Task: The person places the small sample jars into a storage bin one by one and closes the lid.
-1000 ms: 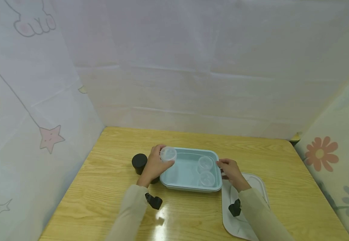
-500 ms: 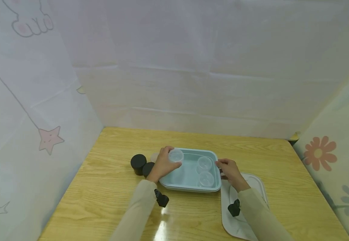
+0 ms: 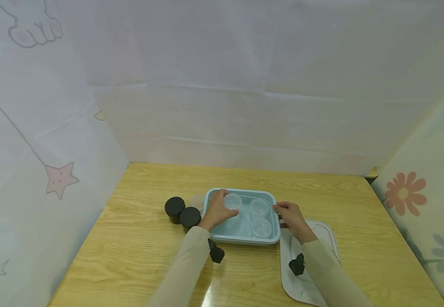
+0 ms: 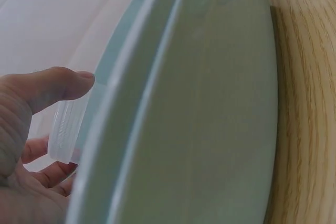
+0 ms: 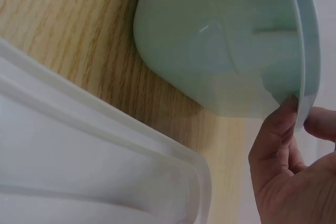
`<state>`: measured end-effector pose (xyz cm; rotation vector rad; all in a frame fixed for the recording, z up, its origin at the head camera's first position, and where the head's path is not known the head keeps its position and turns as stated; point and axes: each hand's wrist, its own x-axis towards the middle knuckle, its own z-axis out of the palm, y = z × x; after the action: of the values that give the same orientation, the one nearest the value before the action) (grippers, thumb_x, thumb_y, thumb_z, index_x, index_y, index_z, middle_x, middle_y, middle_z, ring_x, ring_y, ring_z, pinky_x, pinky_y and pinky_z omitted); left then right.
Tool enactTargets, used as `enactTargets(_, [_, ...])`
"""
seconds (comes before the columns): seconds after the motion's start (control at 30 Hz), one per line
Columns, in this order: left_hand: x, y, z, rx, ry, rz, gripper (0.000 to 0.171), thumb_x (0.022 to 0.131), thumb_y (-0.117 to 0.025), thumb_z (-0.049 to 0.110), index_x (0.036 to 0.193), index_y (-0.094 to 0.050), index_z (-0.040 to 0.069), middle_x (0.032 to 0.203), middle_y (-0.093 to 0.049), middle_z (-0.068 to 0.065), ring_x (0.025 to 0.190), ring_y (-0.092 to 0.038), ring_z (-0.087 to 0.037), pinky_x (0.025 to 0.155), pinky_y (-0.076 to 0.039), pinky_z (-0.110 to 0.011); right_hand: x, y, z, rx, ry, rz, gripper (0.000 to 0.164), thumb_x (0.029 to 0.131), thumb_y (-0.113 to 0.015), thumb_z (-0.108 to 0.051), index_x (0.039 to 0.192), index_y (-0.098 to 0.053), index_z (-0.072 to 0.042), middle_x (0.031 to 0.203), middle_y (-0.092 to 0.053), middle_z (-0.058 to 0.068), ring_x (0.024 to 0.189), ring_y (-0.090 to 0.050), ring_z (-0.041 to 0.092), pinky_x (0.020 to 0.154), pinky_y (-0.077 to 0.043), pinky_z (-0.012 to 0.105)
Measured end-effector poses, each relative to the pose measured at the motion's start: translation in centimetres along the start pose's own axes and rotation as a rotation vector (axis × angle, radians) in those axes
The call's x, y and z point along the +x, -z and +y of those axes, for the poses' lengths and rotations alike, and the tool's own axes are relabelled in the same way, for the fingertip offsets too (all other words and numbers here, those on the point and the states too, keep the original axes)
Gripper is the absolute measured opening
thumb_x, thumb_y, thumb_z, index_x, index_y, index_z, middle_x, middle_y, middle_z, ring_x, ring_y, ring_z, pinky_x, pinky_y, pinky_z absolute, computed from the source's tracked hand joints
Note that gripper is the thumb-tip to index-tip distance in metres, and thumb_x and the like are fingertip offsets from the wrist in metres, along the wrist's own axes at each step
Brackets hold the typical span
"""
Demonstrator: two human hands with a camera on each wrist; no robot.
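Observation:
A light blue rectangular plastic tub (image 3: 222, 237) sits on the table. My left hand (image 3: 217, 210) reaches over its left side and grips a clear round plastic jar (image 3: 232, 201) between thumb and fingers. In the left wrist view, the ridged edge of that jar (image 4: 64, 129) shows between thumb and fingers, partly behind the tub wall. My right hand (image 3: 292, 218) pinches the tub's right rim; the right wrist view has the thumb on one side and the fingers (image 5: 278, 135) on the other. Two more clear round jars (image 3: 259, 207) stand at the right inside the tub.
Two black-lidded jars (image 3: 174, 207) stand left of the tub, with a clear round piece (image 3: 197, 201) behind them. A white tray-like lid (image 3: 323, 233) lies under my right forearm. Patterned cloth walls (image 3: 222, 128) border the table.
My left hand has moved right with the clear jar, from the tub's left edge to over its interior. My right hand keeps its hold on the rim.

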<state>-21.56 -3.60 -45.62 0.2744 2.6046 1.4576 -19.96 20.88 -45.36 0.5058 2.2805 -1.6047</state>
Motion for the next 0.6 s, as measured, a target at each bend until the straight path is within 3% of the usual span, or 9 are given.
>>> enactTargets(0.23, [0.5,-1.4,-0.5,0.013,0.014,-0.003,0.066,0.078,-0.078,0.019,0.132,-0.045,0.002,0.134,-0.044,-0.021,0.117,-0.05,-0.036,0.091,-0.046,-0.049,0.1,0.1,0.1,0.013,0.006,-0.006,0.042,0.099,-0.049,-0.022,0.133,-0.045,0.004,0.113,-0.057,0.014,0.086,-0.058,0.017,0.067,-0.051,0.028])
enactTargets(0.6, [1.1,-3.2,-0.7,0.048,0.056,-0.007,0.067,0.076,-0.08,0.015,0.131,-0.044,0.001,0.134,-0.04,-0.024,0.118,-0.048,-0.038,0.091,-0.047,-0.049,0.0,-0.1,0.2,0.013,0.022,0.001,0.041,0.099,-0.049,-0.021,0.132,-0.046,0.004,0.111,-0.058,0.013,0.086,-0.057,0.018,0.065,-0.052,0.027])
